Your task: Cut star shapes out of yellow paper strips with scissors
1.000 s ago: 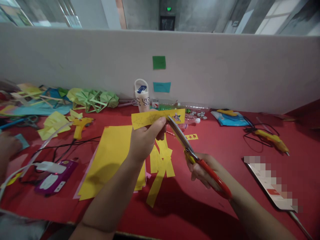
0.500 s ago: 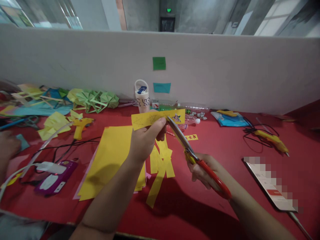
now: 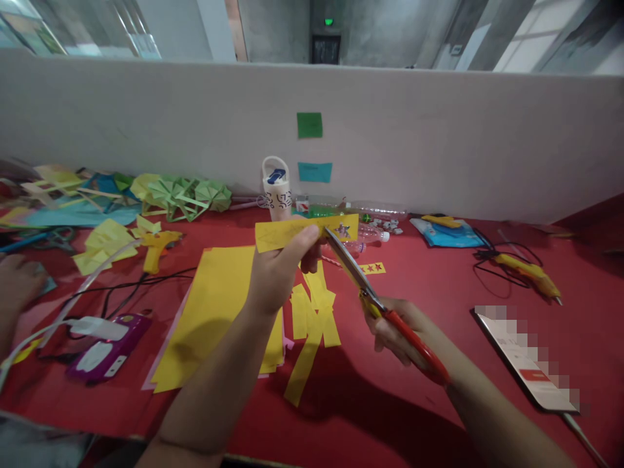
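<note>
My left hand point(image 3: 280, 266) pinches a yellow paper strip point(image 3: 273, 235) between thumb and fingers, holding it up above the table. Faint drawn lines show on the strip, and a star-shaped hole is cut near its right end. In my right hand point(image 3: 397, 331) is a pair of scissors point(image 3: 358, 276) with red and yellow handles. Their blade tips meet the strip just left of the star hole, beside my left thumb. Below lie loose yellow strips point(image 3: 305, 364) and a stack of yellow paper sheets point(image 3: 214, 312).
Left are a yellow glue gun point(image 3: 155, 250), a purple power strip point(image 3: 110, 351) and another person's hand point(image 3: 19, 279). A tumbler point(image 3: 277, 195) and plastic bottles point(image 3: 380, 210) stand or lie behind. Right are a second glue gun point(image 3: 529, 272) and a phone point(image 3: 529, 364).
The yellow strip has shifted and tilted very slightly in my left hand. The scissor tips stay at nearly the same spot. The other person's hand at left has moved a little.
</note>
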A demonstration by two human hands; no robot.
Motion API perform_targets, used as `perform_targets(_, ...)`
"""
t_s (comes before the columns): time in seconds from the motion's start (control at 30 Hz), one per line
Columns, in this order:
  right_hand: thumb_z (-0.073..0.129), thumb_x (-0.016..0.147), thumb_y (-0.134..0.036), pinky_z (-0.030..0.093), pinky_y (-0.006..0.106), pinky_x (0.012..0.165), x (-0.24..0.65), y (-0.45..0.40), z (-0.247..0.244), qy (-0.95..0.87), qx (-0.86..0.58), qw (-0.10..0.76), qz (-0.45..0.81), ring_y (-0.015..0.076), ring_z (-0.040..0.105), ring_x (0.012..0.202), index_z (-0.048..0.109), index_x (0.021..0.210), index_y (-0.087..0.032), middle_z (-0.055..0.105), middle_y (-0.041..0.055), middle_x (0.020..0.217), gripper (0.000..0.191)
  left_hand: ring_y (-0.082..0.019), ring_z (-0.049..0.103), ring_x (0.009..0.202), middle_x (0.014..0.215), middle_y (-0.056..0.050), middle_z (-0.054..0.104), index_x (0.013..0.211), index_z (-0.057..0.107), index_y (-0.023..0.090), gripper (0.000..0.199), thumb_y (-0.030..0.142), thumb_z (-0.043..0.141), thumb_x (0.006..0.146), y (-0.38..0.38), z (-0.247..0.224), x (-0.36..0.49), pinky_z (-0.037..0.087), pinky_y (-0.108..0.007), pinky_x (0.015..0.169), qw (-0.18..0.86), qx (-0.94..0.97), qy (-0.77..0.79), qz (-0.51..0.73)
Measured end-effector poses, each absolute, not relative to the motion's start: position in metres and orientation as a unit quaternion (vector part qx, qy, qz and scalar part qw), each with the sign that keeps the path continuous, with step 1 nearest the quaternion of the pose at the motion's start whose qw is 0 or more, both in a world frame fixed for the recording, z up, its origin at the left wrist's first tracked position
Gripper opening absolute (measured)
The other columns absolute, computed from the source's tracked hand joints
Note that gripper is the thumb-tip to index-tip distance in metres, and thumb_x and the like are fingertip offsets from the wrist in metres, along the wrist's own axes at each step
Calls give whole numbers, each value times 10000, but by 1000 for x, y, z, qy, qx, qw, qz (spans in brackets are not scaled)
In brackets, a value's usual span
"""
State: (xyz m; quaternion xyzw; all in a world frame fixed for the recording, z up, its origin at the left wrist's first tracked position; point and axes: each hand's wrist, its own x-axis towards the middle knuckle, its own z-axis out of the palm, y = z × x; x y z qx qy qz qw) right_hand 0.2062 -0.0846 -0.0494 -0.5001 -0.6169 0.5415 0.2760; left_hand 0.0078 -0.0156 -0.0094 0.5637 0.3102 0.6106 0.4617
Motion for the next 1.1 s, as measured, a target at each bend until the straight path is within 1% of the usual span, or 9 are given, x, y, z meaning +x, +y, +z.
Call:
perform_targets(0.13, 566, 776, -710, 234, 189, 317, 208, -83, -51, -615, -492, 285, 546, 52, 344, 339, 383, 642, -227, 385, -80, 487, 533, -66, 499, 434, 519, 30, 558, 607, 614, 175, 216, 262, 634, 804, -15, -5, 7, 398, -192, 395, 444, 548, 321, 632)
perform_targets(0.23, 552, 785, -732, 238, 198, 331, 207, -84, -51, -618, -474, 308, 546, 53, 344, 348, 387, 638, -225, 398, -73, 493, 553, -66, 507, 452, 536, 36, 552, 638, 610, 178, 162, 227, 648, 787, -17, -3, 9, 415, -189, 405, 436, 559, 317, 630)
perform_targets(0.4, 539, 761, -798, 249, 207, 353, 203, -86, -53, -618, -430, 339, 564, 50, 317, 349, 401, 662, -223, 372, -90, 477, 600, -56, 486, 437, 527, 47, 529, 627, 551, 184, 224, 230, 612, 837, -26, -6, 22, 415, -191, 419, 407, 565, 316, 644)
perform_targets(0.53, 526, 771, -807, 213, 214, 350, 199, -87, -54, -629, -406, 366, 553, 43, 310, 347, 395, 654, -218, 402, -80, 498, 614, -60, 495, 437, 521, 51, 526, 654, 531, 190, 246, 256, 574, 887, -32, -14, 34, 434, -201, 446, 343, 567, 307, 683)
perform_targets(0.63, 515, 762, -827, 235, 218, 380, 196, -87, -55, -630, -406, 362, 555, 50, 317, 363, 366, 649, -225, 380, -90, 473, 630, -66, 527, 468, 565, 41, 548, 676, 530, 194, 266, 298, 549, 920, -32, -21, 40, 457, -208, 475, 302, 571, 294, 705)
perform_targets(0.73, 509, 744, -847, 251, 221, 388, 193, -87, -57, -620, -406, 354, 571, 54, 312, 363, 388, 666, -224, 359, -98, 463, 639, -69, 552, 498, 580, 36, 562, 682, 534, 195, 293, 325, 520, 945, -32, -26, 43, 482, -210, 518, 277, 569, 302, 713)
perform_targets(0.9, 499, 740, -855, 261, 230, 397, 191, -87, -59, -620, -411, 358, 564, 60, 313, 372, 399, 678, -223, 359, -95, 479, 643, -78, 569, 525, 584, 31, 566, 671, 537, 198, 306, 327, 519, 947, -32, -32, 49, 490, -212, 532, 276, 562, 311, 715)
perform_targets(1.0, 511, 763, -822, 267, 232, 401, 190, -86, -60, -626, -412, 362, 555, 64, 320, 389, 380, 669, -227, 379, -85, 503, 616, -84, 561, 531, 606, 31, 570, 702, 542, 205, 267, 325, 533, 941, -32, -36, 52, 489, -221, 525, 292, 544, 306, 725)
perform_targets(1.1, 509, 785, -798, 275, 236, 417, 190, -85, -60, -638, -401, 383, 535, 68, 324, 415, 375, 666, -227, 395, -72, 533, 599, -87, 561, 540, 617, 28, 569, 724, 543, 212, 245, 323, 533, 943, -31, -38, 53, 487, -222, 525, 295, 543, 304, 725)
